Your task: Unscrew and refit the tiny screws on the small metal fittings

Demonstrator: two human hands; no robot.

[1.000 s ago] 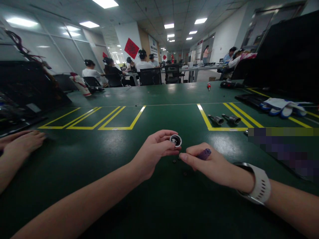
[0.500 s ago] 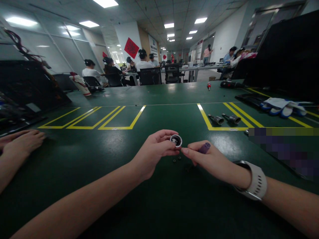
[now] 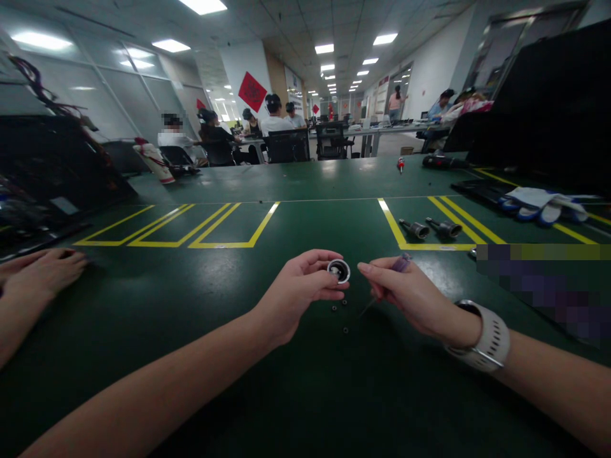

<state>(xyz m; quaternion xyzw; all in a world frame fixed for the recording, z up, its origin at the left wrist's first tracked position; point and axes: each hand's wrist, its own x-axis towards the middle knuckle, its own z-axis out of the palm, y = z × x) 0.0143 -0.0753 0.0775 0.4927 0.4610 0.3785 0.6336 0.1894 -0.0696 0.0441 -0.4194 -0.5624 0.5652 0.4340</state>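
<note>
My left hand (image 3: pixel 305 286) is closed around a round, hollow metal cup-shaped part (image 3: pixel 345 278), its open end facing me; something pale sits inside it. To the right, my right hand (image 3: pixel 403 289) grips a small screwdriver (image 3: pixel 401 262) with a purple handle, its thin shaft slanting down and left beneath my fingers. A gap separates my right fingertips from the metal part. Below the hands, small dark nut-like rings (image 3: pixel 345 330) lie on the green table (image 3: pixel 267 407). Two similar socket-like metal parts with stems (image 3: pixel 446 228) lie farther right.
At the left edge another person's hand (image 3: pixel 52 273) rests on the table. White-and-blue gloves (image 3: pixel 544 205), a drill-like dark tool (image 3: pixel 443 163) and a small red tool (image 3: pixel 400 165) lie at the right. Yellow tape (image 3: pixel 224 245) marks the surface. People sit at desks beyond.
My right hand has drawn slightly up and away from the metal part, and the screwdriver handle has shifted up. A third small ring now shows below. My left hand stays nearly still.
</note>
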